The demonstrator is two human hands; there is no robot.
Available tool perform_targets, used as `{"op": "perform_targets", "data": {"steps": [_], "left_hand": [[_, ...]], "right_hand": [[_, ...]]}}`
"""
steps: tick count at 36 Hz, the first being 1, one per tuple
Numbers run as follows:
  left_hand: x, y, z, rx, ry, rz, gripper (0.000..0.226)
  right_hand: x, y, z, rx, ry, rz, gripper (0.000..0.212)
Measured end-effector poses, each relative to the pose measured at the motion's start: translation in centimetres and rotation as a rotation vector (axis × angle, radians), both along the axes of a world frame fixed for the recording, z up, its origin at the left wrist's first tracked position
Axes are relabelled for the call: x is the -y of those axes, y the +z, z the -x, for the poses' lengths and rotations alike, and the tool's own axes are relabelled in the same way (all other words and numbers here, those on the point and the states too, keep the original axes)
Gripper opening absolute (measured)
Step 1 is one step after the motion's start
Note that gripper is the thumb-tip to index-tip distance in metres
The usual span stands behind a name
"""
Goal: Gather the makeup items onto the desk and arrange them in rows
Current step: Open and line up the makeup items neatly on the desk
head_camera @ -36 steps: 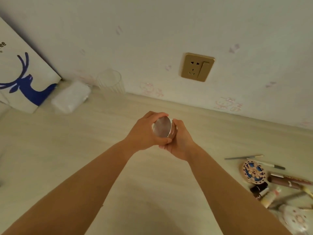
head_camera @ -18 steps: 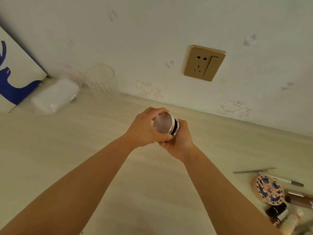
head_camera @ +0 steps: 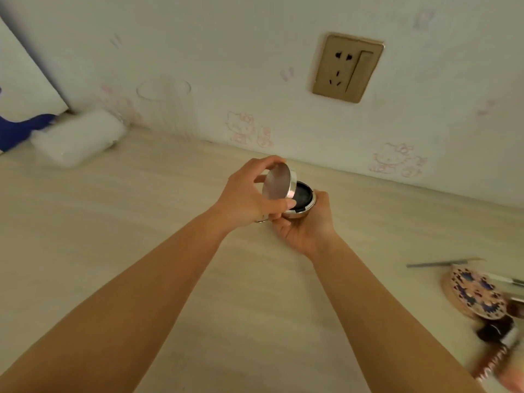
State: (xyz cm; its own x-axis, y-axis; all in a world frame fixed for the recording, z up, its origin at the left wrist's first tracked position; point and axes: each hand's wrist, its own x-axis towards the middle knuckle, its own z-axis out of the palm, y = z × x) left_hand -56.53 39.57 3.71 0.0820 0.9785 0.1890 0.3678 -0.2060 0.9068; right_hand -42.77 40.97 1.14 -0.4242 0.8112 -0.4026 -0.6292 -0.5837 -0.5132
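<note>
Two hands on an opened silver compact

Both hands hold it above the pale wood-grain surface [head_camera: 141,222]. Her left hand [head_camera: 249,194] pinches the round silver lid [head_camera: 276,181], tilted up and open, thumb below and fingers curled over the top. Her right hand [head_camera: 309,222] cups the round silver compact base [head_camera: 303,202] from beneath, its dark inside showing. At the right edge lie a patterned round compact [head_camera: 473,296], a slim grey stick [head_camera: 442,263] and blurred bottles [head_camera: 499,338]. Against the wall stand a clear glass [head_camera: 164,106] and a white packet [head_camera: 76,137].

No legible text or labels anywhere
</note>
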Motion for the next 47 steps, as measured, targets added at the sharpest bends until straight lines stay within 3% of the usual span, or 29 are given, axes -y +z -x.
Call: {"op": "perform_targets", "data": {"steps": [10,20,30,37,40,47], "left_hand": [[5.4,0.4,-1.9,0.023,-0.063,-0.111,0.063],[10.4,1.2,-1.8,0.126,0.005,-0.182,0.061],[11.4,0.9,-0.3,0.122,0.037,-0.175,0.057],[11.1,-0.7,0.5,0.222,-0.012,-0.088,0.051],[11.1,-1.4,0.5,0.244,-0.033,-0.059,0.047],[10.5,-3.1,0.5,0.073,0.015,-0.071,0.049]], "right_hand": [[6.2,0.7,-2.1,-0.011,-0.038,-0.074,0.045],[11.0,2.5,-1.9,-0.067,-0.011,-0.058,0.038],[11.5,1.8,-2.6,0.358,-0.060,-0.201,0.045],[11.6,0.5,-3.2,0.560,0.159,-0.616,0.040],[11.7,0.0,-3.2,0.698,0.192,-0.698,0.029],[11.2,-0.9,-3.6,0.874,0.149,-0.785,0.030]]}}
